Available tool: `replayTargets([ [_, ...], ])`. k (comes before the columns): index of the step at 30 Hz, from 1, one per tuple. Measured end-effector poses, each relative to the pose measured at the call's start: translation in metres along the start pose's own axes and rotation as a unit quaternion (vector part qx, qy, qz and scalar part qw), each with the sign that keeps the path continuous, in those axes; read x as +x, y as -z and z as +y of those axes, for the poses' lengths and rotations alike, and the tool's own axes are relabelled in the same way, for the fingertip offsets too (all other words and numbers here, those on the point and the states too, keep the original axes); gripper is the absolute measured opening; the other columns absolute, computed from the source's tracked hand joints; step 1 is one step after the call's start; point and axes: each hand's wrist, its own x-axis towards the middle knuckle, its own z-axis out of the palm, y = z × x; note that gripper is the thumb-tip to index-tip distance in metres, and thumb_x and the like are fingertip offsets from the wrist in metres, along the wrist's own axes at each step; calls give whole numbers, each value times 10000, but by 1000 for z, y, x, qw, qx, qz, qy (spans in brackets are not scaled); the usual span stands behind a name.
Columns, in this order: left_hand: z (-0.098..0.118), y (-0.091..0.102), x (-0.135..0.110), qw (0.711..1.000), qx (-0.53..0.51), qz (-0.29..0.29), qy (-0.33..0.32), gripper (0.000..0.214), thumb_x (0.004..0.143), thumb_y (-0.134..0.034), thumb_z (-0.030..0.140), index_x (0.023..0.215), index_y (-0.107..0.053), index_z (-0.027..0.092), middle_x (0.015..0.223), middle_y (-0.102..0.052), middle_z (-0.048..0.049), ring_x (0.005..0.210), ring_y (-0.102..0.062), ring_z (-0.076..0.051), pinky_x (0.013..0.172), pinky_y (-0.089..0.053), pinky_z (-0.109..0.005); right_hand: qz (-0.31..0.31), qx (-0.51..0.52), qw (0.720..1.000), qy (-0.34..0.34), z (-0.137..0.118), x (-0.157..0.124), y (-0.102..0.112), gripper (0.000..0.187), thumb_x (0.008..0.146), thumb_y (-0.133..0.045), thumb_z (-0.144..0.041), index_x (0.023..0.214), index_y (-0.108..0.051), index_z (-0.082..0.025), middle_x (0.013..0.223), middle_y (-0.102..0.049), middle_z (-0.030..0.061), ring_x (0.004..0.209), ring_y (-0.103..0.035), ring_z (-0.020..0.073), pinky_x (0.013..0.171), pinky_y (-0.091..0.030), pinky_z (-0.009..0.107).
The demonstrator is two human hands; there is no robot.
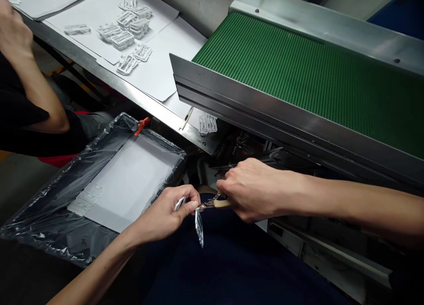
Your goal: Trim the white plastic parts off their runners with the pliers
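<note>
Between the thumb and fingers of my left hand [174, 210] is a thin, flat light-grey plastic part [199, 229], its slotted lower end hanging below the fingertips. Another bit of grey plastic shows inside that hand's curled fingers. My right hand [251, 190] is closed round the beige handles of a pair of nippers [209, 203]. The metal jaws of the nippers meet the part right at my left fingertips; whether they are closed on it cannot be made out. Both hands are above my dark-clothed lap.
A green ribbed conveyor belt [298, 84] with metal side rails runs across the right. Several stacks of grey parts [127, 24] lie on a paper-covered bench [159, 71]. A plastic-lined tray [62, 199] stands at left, below a co-worker's arm [43, 88].
</note>
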Motion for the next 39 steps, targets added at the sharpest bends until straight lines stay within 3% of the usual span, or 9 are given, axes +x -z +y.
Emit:
replayTargets([
  [4, 0, 0, 2, 999, -28, 12, 15, 193, 901, -453, 299, 774, -549, 190, 791, -607, -6, 766, -543, -177, 724, -394, -300, 12, 35, 999, -3, 7, -1, -5, 62, 630, -609, -208, 591, -569, -182, 467, -479, 19, 419, -450, 132, 476, -246, 272],
  [8, -5, -3, 6, 992, -110, 44, 31, 221, 893, -479, 360, 785, -555, 182, 723, -569, -2, 728, -521, -174, 714, -395, -303, 0, 138, 989, -58, 23, -7, -20, 97, 701, -562, -240, 612, -562, -201, 483, -505, 9, 403, -404, 113, 445, -229, 264],
  [12, -17, -11, 11, 977, -193, 66, 63, 245, 860, -534, 410, 855, -582, 171, 738, -519, 6, 668, -469, -143, 636, -375, -270, -1, 251, 957, -146, 42, -14, -49, 206, 760, -551, -368, 634, -550, -205, 552, -562, 1, 460, -454, 117, 442, -250, 247],
  [16, -31, -24, 15, 965, -247, 30, 81, 289, 795, -642, 399, 975, -596, 179, 948, -581, -35, 841, -513, -172, 724, -390, -271, 33, 330, 919, -211, 50, -18, -79, 246, 764, -556, -436, 696, -548, -200, 627, -587, -1, 529, -487, 121, 459, -277, 230],
  [21, -38, -33, 21, 908, -395, 39, 134, 419, 825, -610, 388, 1189, -536, 192, 1106, -619, -94, 766, -559, -153, 640, -440, -242, 87, 372, 894, -235, 42, -21, -104, 204, 778, -553, -402, 846, -576, -211, 723, -615, 2, 620, -535, 139, 538, -316, 235],
  [24, -38, -33, 24, 861, -486, 60, 140, 378, 834, -592, 412, 1130, -594, 178, 1070, -650, -93, 678, -565, -115, 596, -464, -197, 135, 357, 893, -236, 34, -21, -108, 180, 777, -551, -345, 896, -581, -213, 776, -616, 5, 682, -548, 145, 613, -347, 252],
  [28, -36, -33, 26, 837, -524, 61, 143, 408, 829, -584, 462, 1119, -621, 177, 972, -686, -82, 781, -614, -147, 591, -491, -169, 193, 318, 905, -206, 28, -21, -105, 170, 801, -510, -317, 910, -568, -200, 816, -602, 18, 727, -540, 145, 659, -362, 262],
  [32, -33, -34, 27, 826, -546, 51, 134, 400, 837, -572, 460, 1125, -621, 187, 972, -686, -79, 784, -631, -152, 585, -511, -175, 224, 265, 922, -173, 28, -21, -99, 223, 785, -512, -300, 975, -563, -195, 854, -603, 26, 776, -528, 159, 682, -364, 274],
  [39, -29, -33, 25, 831, -543, 38, 116, 433, 830, -583, 461, 1147, -611, 168, 963, -694, -85, 755, -629, -141, 644, -517, -176, 213, 195, 946, -146, 31, -20, -95, 310, 727, -534, -266, 1029, -549, -198, 874, -590, 30, 793, -514, 170, 693, -340, 294],
])
